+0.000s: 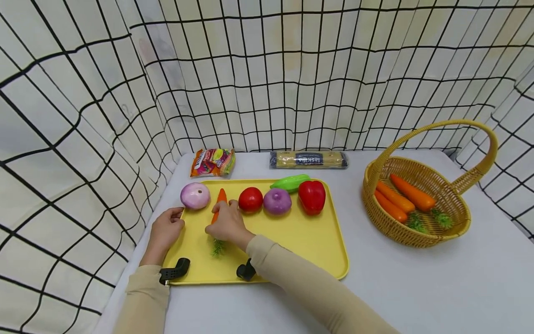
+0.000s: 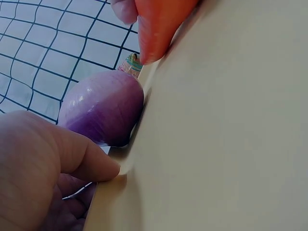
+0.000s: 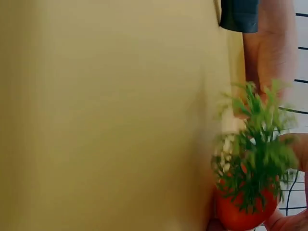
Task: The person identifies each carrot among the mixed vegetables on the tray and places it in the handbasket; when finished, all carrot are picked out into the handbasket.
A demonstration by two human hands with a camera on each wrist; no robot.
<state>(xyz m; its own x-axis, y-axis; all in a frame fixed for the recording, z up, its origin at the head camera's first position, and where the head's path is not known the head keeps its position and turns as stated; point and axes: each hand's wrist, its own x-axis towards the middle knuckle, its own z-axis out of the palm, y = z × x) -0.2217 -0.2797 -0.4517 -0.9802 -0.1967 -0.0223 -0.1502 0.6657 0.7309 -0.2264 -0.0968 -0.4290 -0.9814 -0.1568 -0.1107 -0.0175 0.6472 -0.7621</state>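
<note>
Over the left part of the yellow tray (image 1: 292, 253), my right hand (image 1: 229, 223) grips an orange carrot (image 1: 221, 195) from above. Its tip points to the back, and its feathery green top (image 3: 257, 154) faces me. My left hand (image 1: 167, 230) holds the tray's left edge, the thumb (image 2: 98, 163) pressing on the rim and the other fingers partly hidden below. Just beyond that hand a pale purple onion (image 1: 195, 195) sits at the back left corner. Right of the carrot are a tomato (image 1: 251, 200), a purple round vegetable (image 1: 277, 202), a red bell pepper (image 1: 312, 197) and a green ridged vegetable (image 1: 290, 183).
A wicker basket (image 1: 375, 218) with a tall handle stands at the right, several carrots (image 1: 413, 192) inside. Behind the tray lie a colourful snack bag (image 1: 212, 162) and a pasta packet (image 1: 308, 160). Black netting (image 1: 258, 83) over white cloth surrounds the table.
</note>
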